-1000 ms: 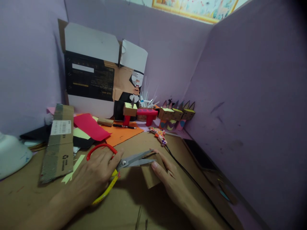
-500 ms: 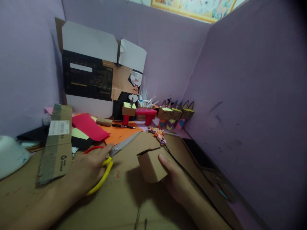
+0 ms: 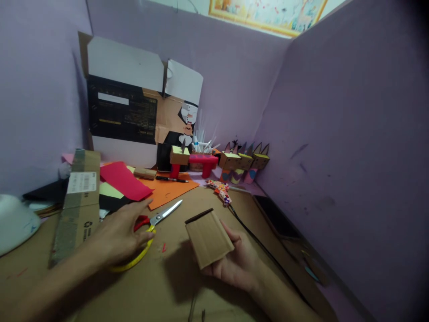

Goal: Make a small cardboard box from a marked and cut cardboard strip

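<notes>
My right hand (image 3: 239, 259) grips a small brown cardboard box (image 3: 209, 239) from its right side and from below, above the cardboard-covered table. One flat face of the box is turned to me, and a dark edge runs along its top. My left hand (image 3: 125, 232) hovers over the handles of the scissors (image 3: 161, 215), with thumb and forefinger apart. The scissors have red and yellow handles; they appear to lie on the table with the blades pointing up and right, and the hand partly covers the handles.
Behind stand cardboard figures with ears (image 3: 246, 161) and a red figure (image 3: 203, 161). A glue gun (image 3: 219, 190) trails a black cable on the right, near a dark tablet-like slab (image 3: 276, 217). Left are a cardboard strip (image 3: 78, 210), red paper (image 3: 125, 181) and orange paper (image 3: 172, 190).
My left hand has loosened from the scissors, which now lie lower with their blades closer to the hand. The box in my right hand has turned, bringing a flat face toward me.
</notes>
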A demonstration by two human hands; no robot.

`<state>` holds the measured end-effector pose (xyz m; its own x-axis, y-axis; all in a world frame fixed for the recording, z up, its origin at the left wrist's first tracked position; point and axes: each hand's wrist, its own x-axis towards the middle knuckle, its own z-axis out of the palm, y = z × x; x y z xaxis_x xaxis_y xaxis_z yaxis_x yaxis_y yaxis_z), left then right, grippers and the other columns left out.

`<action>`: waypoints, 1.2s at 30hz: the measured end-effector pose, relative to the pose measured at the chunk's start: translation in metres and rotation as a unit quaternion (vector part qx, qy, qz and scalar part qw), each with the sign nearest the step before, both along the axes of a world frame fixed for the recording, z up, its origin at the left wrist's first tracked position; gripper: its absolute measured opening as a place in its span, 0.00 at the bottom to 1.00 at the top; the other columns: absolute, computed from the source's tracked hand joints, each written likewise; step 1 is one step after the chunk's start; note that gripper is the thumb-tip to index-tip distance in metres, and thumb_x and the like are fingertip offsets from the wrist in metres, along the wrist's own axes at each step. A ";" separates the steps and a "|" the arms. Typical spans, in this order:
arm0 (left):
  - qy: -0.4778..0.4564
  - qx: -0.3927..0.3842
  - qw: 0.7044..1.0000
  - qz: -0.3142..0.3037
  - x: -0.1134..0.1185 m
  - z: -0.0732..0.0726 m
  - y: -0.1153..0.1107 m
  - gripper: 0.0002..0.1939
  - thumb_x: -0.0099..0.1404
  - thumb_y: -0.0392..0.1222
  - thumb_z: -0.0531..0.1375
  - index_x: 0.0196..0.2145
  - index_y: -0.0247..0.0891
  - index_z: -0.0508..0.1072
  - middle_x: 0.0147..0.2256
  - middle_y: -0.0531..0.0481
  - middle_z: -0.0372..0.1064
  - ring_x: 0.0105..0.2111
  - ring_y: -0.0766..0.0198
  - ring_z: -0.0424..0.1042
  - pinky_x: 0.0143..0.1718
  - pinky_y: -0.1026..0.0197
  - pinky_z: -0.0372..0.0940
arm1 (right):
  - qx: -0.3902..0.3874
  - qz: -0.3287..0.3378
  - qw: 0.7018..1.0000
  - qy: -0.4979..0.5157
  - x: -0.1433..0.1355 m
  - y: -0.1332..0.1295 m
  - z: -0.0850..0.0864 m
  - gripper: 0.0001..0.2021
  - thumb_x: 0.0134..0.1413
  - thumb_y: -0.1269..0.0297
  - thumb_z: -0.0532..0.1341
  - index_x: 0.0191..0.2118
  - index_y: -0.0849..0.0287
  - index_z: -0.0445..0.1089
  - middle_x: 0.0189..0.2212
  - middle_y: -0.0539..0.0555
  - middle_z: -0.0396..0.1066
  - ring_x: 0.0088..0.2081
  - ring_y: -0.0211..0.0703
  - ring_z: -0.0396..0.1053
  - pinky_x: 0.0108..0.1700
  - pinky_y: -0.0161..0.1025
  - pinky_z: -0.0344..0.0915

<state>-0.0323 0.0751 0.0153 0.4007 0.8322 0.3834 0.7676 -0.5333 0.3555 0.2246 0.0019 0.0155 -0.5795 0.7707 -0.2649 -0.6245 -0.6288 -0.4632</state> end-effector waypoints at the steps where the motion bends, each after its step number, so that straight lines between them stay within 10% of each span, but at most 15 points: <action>1: -0.052 -0.068 0.996 -0.013 0.009 0.004 -0.008 0.36 0.53 0.44 0.61 0.58 0.38 0.54 0.54 0.33 0.60 0.45 0.49 0.71 0.40 0.50 0.68 | 0.000 -0.004 1.000 0.002 -0.001 0.000 0.000 0.28 0.56 0.47 0.47 0.48 0.67 0.65 0.38 0.60 0.72 0.38 0.44 0.69 0.40 0.39 0.61; 8: -0.277 -0.286 0.901 -0.175 0.075 0.017 -0.059 0.45 0.48 0.34 0.64 0.59 0.44 0.44 0.57 0.41 0.57 0.54 0.51 0.62 0.51 0.49 0.62 | 0.076 -0.042 0.996 0.002 -0.013 -0.006 0.000 0.27 0.57 0.47 0.44 0.47 0.64 0.67 0.45 0.59 0.71 0.46 0.48 0.67 0.49 0.46 0.60; 16: -0.339 -0.334 0.861 -0.178 0.070 0.020 -0.056 0.39 0.48 0.33 0.64 0.55 0.44 0.51 0.55 0.40 0.59 0.49 0.53 0.67 0.47 0.51 0.66 | 0.172 -0.092 0.975 -0.102 -0.022 -0.008 -0.005 0.21 0.56 0.51 0.51 0.49 0.59 0.65 0.45 0.58 0.69 0.46 0.48 0.66 0.47 0.45 0.61; 20: -0.294 -0.327 0.882 -0.169 0.065 0.018 -0.054 0.38 0.46 0.32 0.63 0.54 0.43 0.54 0.54 0.42 0.61 0.51 0.53 0.65 0.50 0.50 0.63 | 0.275 -0.290 0.840 -0.366 -0.011 -0.006 -0.010 0.16 0.49 0.55 0.61 0.43 0.55 0.66 0.40 0.53 0.67 0.38 0.42 0.64 0.42 0.38 0.61; 23: -0.251 -0.334 0.897 -0.146 0.066 0.013 -0.053 0.39 0.43 0.31 0.64 0.53 0.43 0.57 0.51 0.45 0.64 0.52 0.53 0.64 0.53 0.50 0.59 | 0.318 -0.318 0.749 -0.487 -0.001 -0.004 -0.010 0.20 0.45 0.63 0.63 0.48 0.54 0.65 0.39 0.52 0.65 0.33 0.40 0.61 0.37 0.37 0.61; 30: -0.199 -0.315 0.917 -0.140 0.067 -0.002 -0.042 0.40 0.43 0.43 0.66 0.54 0.38 0.59 0.52 0.41 0.63 0.52 0.48 0.62 0.51 0.47 0.58 | 0.283 -0.143 0.873 -0.371 0.008 -0.006 -0.013 0.23 0.50 0.59 0.59 0.53 0.58 0.64 0.44 0.57 0.69 0.47 0.50 0.65 0.49 0.46 0.58; 36: -0.263 -0.374 0.873 -0.169 0.069 0.003 -0.043 0.37 0.43 0.38 0.66 0.52 0.38 0.60 0.48 0.42 0.65 0.47 0.50 0.65 0.48 0.48 0.60 | 0.316 -0.081 0.888 -0.322 0.010 -0.006 -0.015 0.43 0.34 0.57 0.71 0.58 0.58 0.53 0.49 0.61 0.65 0.49 0.51 0.64 0.52 0.49 0.57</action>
<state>0.0364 0.0321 0.0183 0.6044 0.7966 -0.0119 0.2364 -0.1651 0.9575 0.2349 -0.0040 0.0009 -0.3322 0.9431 0.0147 -0.1599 -0.0409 -0.9863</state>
